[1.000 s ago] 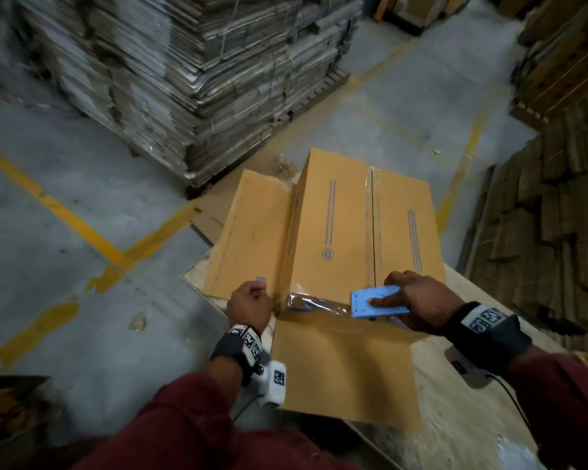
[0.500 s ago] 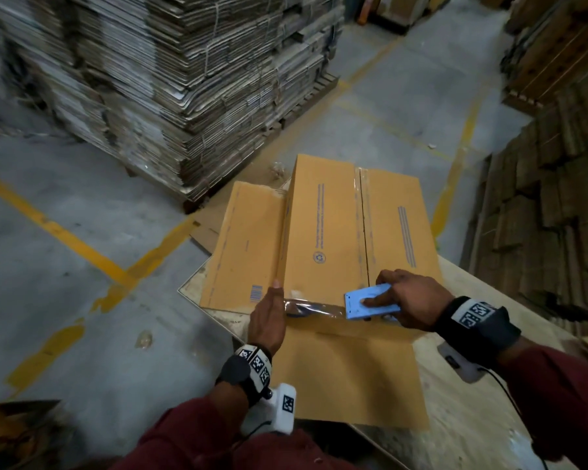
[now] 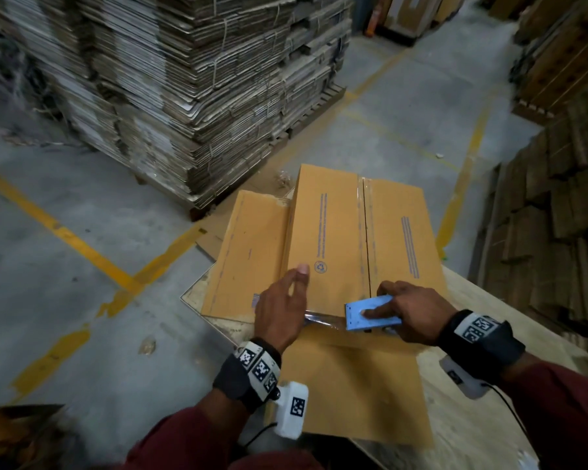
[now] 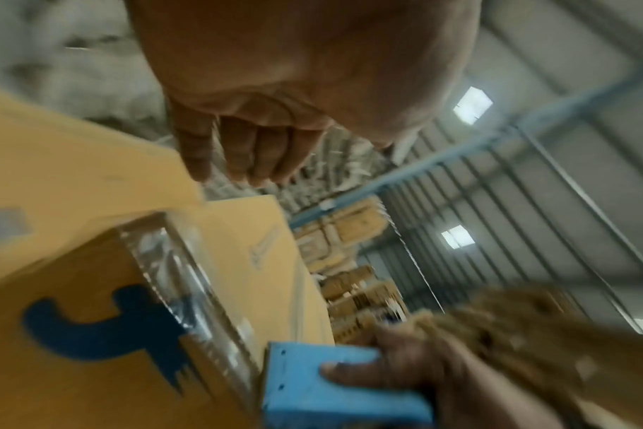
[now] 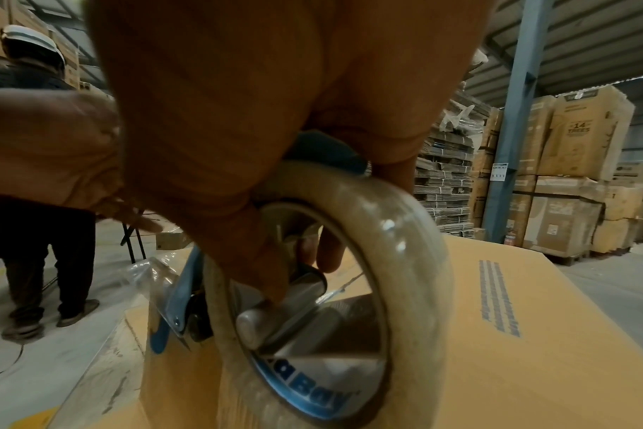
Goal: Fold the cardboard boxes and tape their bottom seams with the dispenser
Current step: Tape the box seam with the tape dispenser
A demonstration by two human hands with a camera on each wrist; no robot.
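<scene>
A brown cardboard box [image 3: 330,232] lies on the table with its closed flaps up and clear tape along the middle seam. My right hand [image 3: 411,310] grips the blue tape dispenser [image 3: 370,313] at the box's near edge. A strip of clear tape [image 3: 323,320] runs left from it across the near face. My left hand [image 3: 282,303] lies over the near left corner of the box, fingers straight, thumb on the top panel. The left wrist view shows the tape [image 4: 188,290] stuck over that corner and the dispenser [image 4: 331,389]. The tape roll [image 5: 404,232] fills the right wrist view.
Loose flaps spread left [image 3: 248,252] and toward me [image 3: 360,391] on the wooden table [image 3: 482,418]. A tall pallet of flat cartons [image 3: 170,79] stands ahead on the left, and more stacks [image 3: 557,215] line the right. A person in a white helmet [image 5: 37,145] stands nearby.
My left hand has left the tape end at the near left corner and slid forward onto the box top with fingers straightened. The right hand and dispenser have stayed at the near edge.
</scene>
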